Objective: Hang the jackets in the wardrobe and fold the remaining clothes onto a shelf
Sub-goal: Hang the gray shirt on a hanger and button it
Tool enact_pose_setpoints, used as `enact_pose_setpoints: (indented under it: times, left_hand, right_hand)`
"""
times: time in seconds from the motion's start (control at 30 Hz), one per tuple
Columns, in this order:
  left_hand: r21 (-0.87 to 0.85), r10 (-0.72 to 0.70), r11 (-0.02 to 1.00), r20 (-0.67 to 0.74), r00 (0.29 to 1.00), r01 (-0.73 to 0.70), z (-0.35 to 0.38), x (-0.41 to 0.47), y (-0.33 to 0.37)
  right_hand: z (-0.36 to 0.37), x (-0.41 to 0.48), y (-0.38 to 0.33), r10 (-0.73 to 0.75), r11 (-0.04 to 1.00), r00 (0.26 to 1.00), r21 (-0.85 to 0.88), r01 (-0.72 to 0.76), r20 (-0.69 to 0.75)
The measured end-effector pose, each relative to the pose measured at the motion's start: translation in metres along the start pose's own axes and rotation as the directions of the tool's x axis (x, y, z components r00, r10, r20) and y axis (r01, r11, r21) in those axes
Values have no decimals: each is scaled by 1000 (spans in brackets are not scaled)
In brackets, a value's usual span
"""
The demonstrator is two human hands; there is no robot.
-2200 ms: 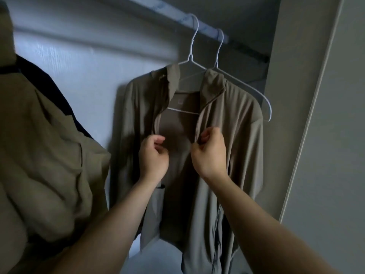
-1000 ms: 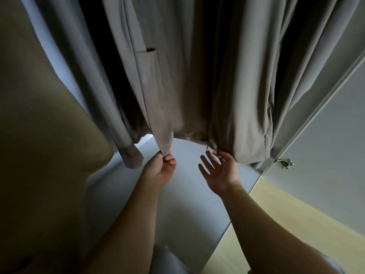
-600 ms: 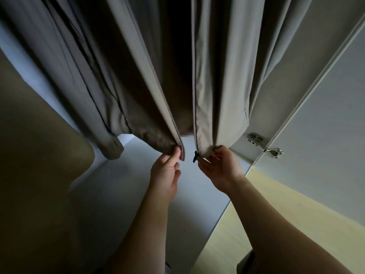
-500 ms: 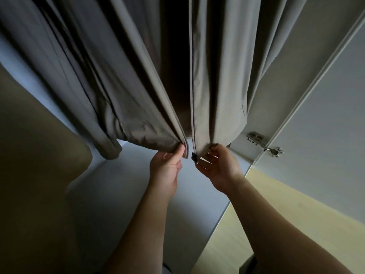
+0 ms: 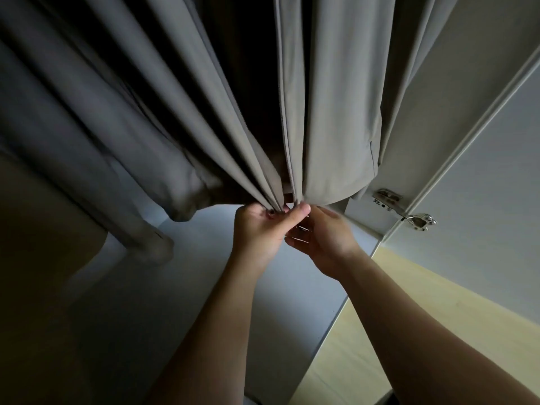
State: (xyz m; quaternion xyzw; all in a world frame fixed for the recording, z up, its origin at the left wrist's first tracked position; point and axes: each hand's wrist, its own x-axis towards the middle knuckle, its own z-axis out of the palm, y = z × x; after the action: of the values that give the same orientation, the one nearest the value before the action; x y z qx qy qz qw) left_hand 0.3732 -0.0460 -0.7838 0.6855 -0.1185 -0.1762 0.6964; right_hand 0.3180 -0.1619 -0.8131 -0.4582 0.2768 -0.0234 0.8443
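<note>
One grey-brown jacket (image 5: 336, 97) fills the upper half of the frame, hanging in long folds inside the wardrobe with its front open and a dark gap between the two front edges. One of its sleeves (image 5: 146, 244) hangs at centre left, the cuff ending above the wardrobe's pale bottom panel (image 5: 175, 302). A second, tan garment (image 5: 35, 273) is a dim mass along the left edge and lower left corner, blocking that side of the wardrobe. On the right is the open white door (image 5: 496, 185), and below it a strip of light wooden floor (image 5: 409, 331) runs to the lower right. Two bare forearms rise from the bottom edge to the jacket's hem at centre frame. The left hand (image 5: 257, 229) pinches the bottom of the left front edge between thumb and fingers. The right hand (image 5: 327, 238) is just beside and partly behind it, fingers curled at the bottom of the right front edge — its exact grip is hidden by the left hand. Two metal hinges (image 5: 385, 197) (image 5: 422, 221) sit where the door meets the wardrobe side.
</note>
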Motion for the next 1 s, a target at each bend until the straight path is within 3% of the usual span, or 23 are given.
enact_pose_setpoints:
  times: [0.13, 0.33, 0.47, 0.67, 0.77, 1.0]
  left_hand:
    - [162, 68, 986, -142, 988, -45, 3, 3, -3]
    - [219, 147, 972, -273, 951, -88, 4, 7, -2]
    - [145, 124, 986, -323, 938, -80, 5, 10, -2]
    - [80, 72, 996, -340, 938, -47, 13, 11, -1]
    - [16, -17, 1000, -353, 935, 24, 13, 11, 1]
    - [-190, -177, 975, -357, 917, 115, 8, 13, 9]
  right_hand:
    - [2, 3, 1, 1, 1000, 998, -6, 0, 68]
    - [-2, 1, -3, 26, 997, 998, 70, -30, 55]
    - [-6, -7, -5, -17, 997, 997, -70, 22, 72]
    - [-7, -18, -3, -192, 933, 980, -302, 196, 40]
    - [-8, -19, -2, -187, 949, 982, -253, 187, 24]
    - [-5, -19, -5, -113, 993, 983, 61, 105, 148]
